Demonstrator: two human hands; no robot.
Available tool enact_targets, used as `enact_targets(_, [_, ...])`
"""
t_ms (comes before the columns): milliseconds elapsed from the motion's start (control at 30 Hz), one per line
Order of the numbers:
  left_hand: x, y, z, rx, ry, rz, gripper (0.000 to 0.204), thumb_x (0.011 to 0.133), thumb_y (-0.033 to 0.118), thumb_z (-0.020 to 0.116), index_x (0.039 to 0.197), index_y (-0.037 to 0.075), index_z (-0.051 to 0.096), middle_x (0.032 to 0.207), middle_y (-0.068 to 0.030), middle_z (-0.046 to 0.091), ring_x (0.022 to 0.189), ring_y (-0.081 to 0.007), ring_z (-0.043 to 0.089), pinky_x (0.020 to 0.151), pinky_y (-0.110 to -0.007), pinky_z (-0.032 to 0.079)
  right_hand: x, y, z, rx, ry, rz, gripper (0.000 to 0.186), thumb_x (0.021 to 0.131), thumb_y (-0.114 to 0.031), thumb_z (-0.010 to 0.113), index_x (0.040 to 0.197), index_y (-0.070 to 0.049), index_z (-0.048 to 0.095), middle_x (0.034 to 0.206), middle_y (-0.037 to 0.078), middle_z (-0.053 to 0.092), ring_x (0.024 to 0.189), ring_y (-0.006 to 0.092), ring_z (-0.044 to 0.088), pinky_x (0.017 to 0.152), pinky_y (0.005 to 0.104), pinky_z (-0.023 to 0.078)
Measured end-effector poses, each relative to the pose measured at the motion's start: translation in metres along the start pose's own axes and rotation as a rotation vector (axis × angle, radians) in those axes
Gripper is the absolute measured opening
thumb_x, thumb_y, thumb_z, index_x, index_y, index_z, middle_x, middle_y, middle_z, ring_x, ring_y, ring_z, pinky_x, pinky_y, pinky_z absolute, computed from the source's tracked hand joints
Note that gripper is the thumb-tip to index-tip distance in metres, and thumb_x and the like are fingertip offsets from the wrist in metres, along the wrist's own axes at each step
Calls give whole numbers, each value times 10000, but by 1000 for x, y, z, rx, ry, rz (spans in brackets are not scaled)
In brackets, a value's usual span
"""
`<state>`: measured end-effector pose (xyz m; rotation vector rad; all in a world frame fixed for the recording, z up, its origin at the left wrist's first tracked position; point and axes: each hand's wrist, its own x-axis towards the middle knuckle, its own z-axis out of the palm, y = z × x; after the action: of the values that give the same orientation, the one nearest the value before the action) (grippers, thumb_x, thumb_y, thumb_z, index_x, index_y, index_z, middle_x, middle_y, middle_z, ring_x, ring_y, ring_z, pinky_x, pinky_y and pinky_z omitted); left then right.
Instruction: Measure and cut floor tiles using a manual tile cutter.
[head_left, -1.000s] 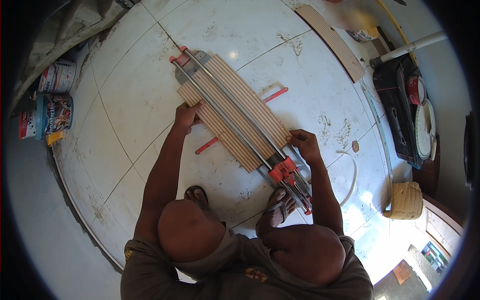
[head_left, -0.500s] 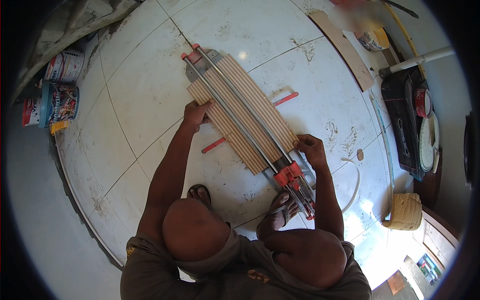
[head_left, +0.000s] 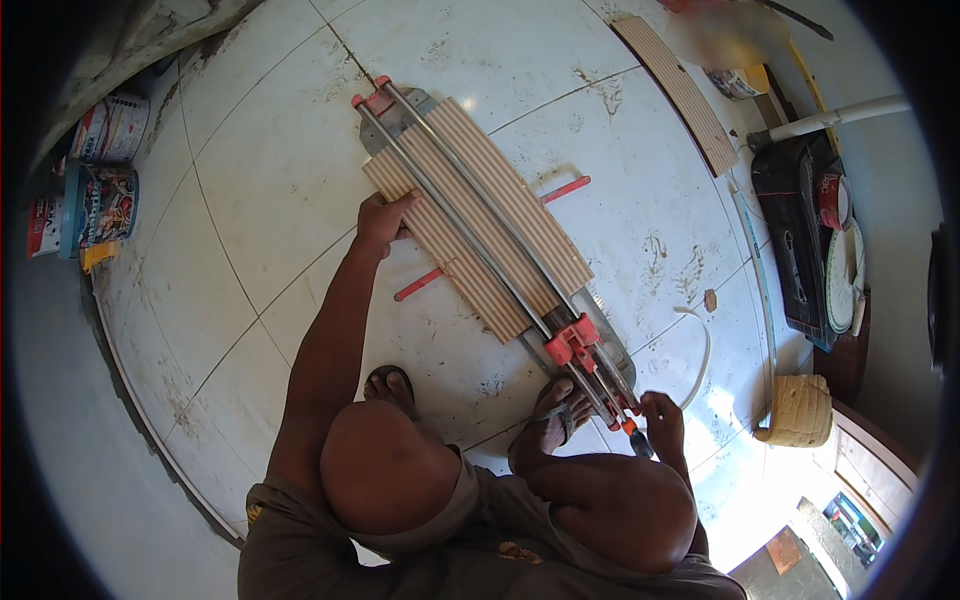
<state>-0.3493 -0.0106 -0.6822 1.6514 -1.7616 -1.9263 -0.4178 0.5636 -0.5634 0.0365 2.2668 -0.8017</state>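
1. A person squats on a white tiled floor [head_left: 270,190], seen from above, with both knees at the bottom of the view and a sandalled foot on each side of the near end of a manual tile cutter [head_left: 480,230].
2. The tile cutter lies diagonally on the floor, running from upper left to lower right, with two long metal rails and red fittings at both ends.
3. A striped beige tile [head_left: 520,215] lies flat on the cutter bed under the rails, its long side parallel to them.
4. The left hand [head_left: 383,218] rests on the left edge of the tile near its far end, fingers curled over the edge and pressing down on it.
5. The right hand [head_left: 662,418] is closed around the cutter's handle [head_left: 625,420], at the near end of the rails, just beyond the red carriage [head_left: 572,340].
6. The carriage sits past the near end of the tile.
7. A red bar [head_left: 490,238] sticks out from under the cutter on both sides, crosswise to the rails.
8. At the left stand paint tubs [head_left: 100,190], well apart from the cutter.
9. At the upper right lies another striped strip of tile [head_left: 680,90]; a woven basket [head_left: 798,410] stands at the right, near the right hand.
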Motion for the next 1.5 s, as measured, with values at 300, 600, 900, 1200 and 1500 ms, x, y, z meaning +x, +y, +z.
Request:
enact_targets(300, [11, -12, 4, -44, -60, -5, 585, 852, 409, 809, 1242, 34, 586, 1085, -109, 686, 909, -234, 716, 743, -391, 625, -38, -21, -10, -380, -239, -220, 240, 906, -269, 656, 1087, -131, 732, 950, 62, 758, 901, 197, 724, 895, 391, 493])
enact_targets(600, [13, -9, 21, -30, -64, -4, 506, 846, 351, 817, 1175, 17, 628, 1045, -113, 711, 882, -221, 716, 686, -364, 618, -121, -315, -5, -653, -581, -368, 334, 792, -220, 695, 1117, -249, 763, 1023, 4, 771, 965, 202, 731, 1017, 442, 445])
enact_targets(900, [4, -7, -3, -67, -16, -36, 489, 854, 329, 814, 1176, 11, 627, 1055, -134, 718, 881, -236, 725, 677, -373, 627, -113, -299, 0, -477, -642, -427, 341, 789, -181, 690, 1125, -201, 746, 1014, 34, 769, 969, 250, 724, 1085, 424, 377])
enact_targets(1200, [11, -11, 0, -63, -15, -24, 502, 844, 318, 823, 1182, 1, 628, 1067, -148, 715, 904, -251, 730, 703, -394, 641, -26, -24, 42, -190, -53, -171, 312, 1031, -286, 555, 1138, -16, 670, 809, 135, 706, 738, 219, 687, 701, 367, 521])
enact_targets(1500, [5, -1, 6, -74, -24, 55, 502, 822, 302, 836, 1147, -29, 644, 1038, -164, 725, 871, -271, 744, 640, -390, 648, -91, -175, -22, -416, -410, -342, 260, 930, -282, 604, 1124, -156, 722, 947, 74, 742, 899, 247, 694, 962, 417, 414])
